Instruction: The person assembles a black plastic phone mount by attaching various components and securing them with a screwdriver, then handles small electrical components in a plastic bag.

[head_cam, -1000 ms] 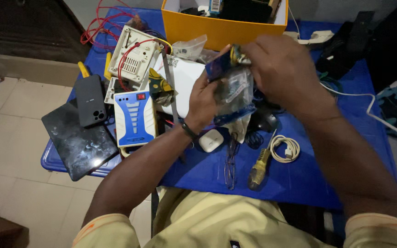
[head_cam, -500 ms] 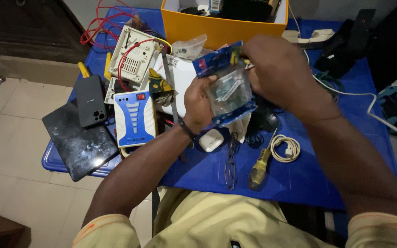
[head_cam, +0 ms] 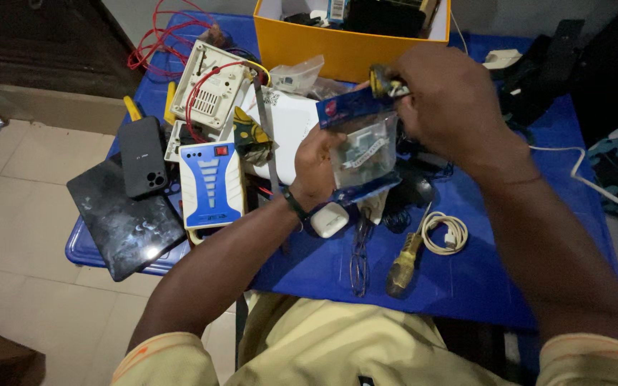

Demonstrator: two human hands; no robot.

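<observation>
- Clear packet (head_cam: 363, 151) with blue header card, a small circuit board inside, held up above the blue table (head_cam: 466, 279), face tilted toward the camera, likely so the contents can be read.
- Left hand (head_cam: 317, 168) clamped on the packet's left edge, steadying it.
- Right hand (head_cam: 452, 107) closed at the top corner; fingers also pinch a yellow-black tool (head_cam: 384, 84), parked there to keep both hands working.
- Below lie a white earbud case (head_cam: 329, 219), coiled white cable (head_cam: 445, 233), yellow-handled screwdriver (head_cam: 403, 264).
- Orange box (head_cam: 345, 50) behind; blue-white device (head_cam: 211, 183) and phone (head_cam: 142, 156) left.
</observation>
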